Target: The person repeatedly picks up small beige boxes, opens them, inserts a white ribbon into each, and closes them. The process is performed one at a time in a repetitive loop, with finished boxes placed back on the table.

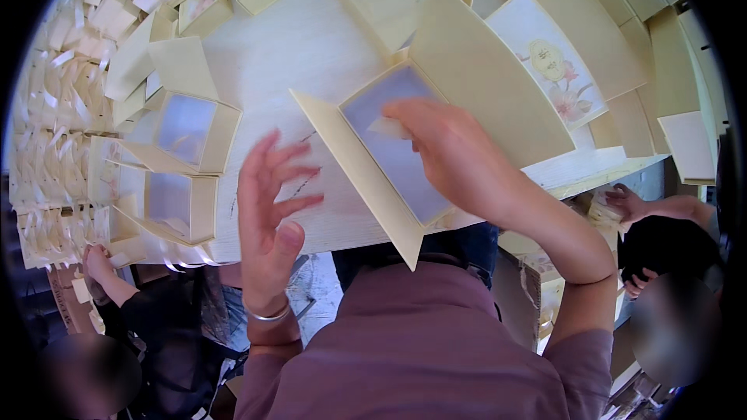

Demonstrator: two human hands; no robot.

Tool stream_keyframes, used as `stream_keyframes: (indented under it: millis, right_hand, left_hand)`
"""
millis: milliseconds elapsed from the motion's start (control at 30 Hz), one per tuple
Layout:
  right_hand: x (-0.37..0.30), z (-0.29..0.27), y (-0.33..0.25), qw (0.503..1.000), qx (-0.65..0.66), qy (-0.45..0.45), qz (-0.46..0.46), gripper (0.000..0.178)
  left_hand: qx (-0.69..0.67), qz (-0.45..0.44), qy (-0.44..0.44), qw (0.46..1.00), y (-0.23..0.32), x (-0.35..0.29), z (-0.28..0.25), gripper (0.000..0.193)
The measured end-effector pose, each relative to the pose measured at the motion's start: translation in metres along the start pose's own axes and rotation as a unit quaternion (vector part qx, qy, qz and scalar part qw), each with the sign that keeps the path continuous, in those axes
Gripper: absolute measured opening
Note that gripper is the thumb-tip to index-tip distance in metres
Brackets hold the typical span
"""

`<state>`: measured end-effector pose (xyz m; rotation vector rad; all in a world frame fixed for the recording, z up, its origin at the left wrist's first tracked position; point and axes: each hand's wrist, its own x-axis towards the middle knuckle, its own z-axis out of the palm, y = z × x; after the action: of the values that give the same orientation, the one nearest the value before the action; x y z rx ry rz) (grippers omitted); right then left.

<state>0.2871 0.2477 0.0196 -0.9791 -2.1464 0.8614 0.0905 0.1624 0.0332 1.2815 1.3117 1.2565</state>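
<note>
An open cream cardboard box (pixel 359 180) with a pale lavender inside stands in front of me at the table's near edge, one panel slanting out on its left. My right hand (pixel 450 148) reaches over the box, fingers closed on a small whitish translucent piece (pixel 387 127); its exact kind cannot be made out. To the left of the box, my left hand (pixel 272 202) hangs in the air above the table edge. Its fingers are spread, slightly blurred, and nothing is in them. A broad cream panel (pixel 482 85) stands on the box's right side.
Two open cream boxes (pixel 220 136) stand on the left of the white table (pixel 264 47). Beyond them are stacked pieces with white ribbons (pixel 66 155). A floral-printed panel (pixel 545 54) lies at right among more boxes. Co-workers' hands (pixel 629 204) show at both sides.
</note>
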Motion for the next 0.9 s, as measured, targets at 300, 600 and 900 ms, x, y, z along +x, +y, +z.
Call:
stream_keyframes:
  millis: [300, 600, 900]
  right_hand:
    - [0.007, 0.02, 0.032, 0.999, -0.017, -0.038, -0.013, 0.01]
    - [0.02, 0.021, 0.021, 0.992, 0.008, -0.116, 0.038, 0.007]
    - [0.025, 0.019, 0.021, 0.987, -0.033, -0.138, 0.072, 0.006]
  left_hand:
    - [-0.056, -0.023, 0.009, 0.998, -0.011, 0.028, 0.032, 0.097]
    - [-0.082, -0.047, 0.057, 0.994, -0.013, 0.024, 0.031, 0.107]
    - [-0.095, -0.047, 0.059, 0.993, -0.016, 0.023, 0.032, 0.107]
